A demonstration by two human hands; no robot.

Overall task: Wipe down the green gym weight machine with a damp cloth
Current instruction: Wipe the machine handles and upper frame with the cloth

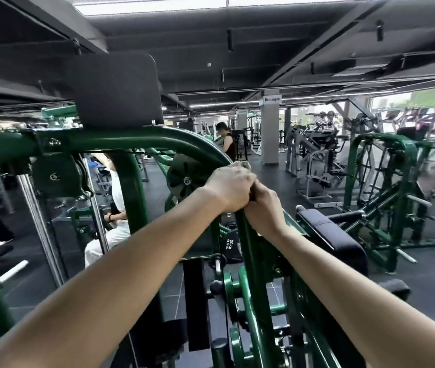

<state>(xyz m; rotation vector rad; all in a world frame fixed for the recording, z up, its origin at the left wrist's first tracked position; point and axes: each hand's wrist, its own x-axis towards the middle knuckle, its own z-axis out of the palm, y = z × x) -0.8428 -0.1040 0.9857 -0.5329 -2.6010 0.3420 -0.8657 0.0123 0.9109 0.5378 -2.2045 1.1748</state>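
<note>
Hands meet on the curved tube of the green weight machine (142,140), just right of its pulley wheel (184,179). Left hand (231,188) curls over the tube, a scrap of what may be cloth (243,164) peeking past its knuckles. Right hand (262,211) grips the frame just below.

Bright ceiling panels (152,5), daylight far right; wide-angle edge bending; right side blurred, perhaps motion.

A person in a dark sleeveless top (229,144) stood far back near a grey pillar (270,134). Grey weight machines (314,166) filled the right, a 20kg plate (231,245) below.
</note>
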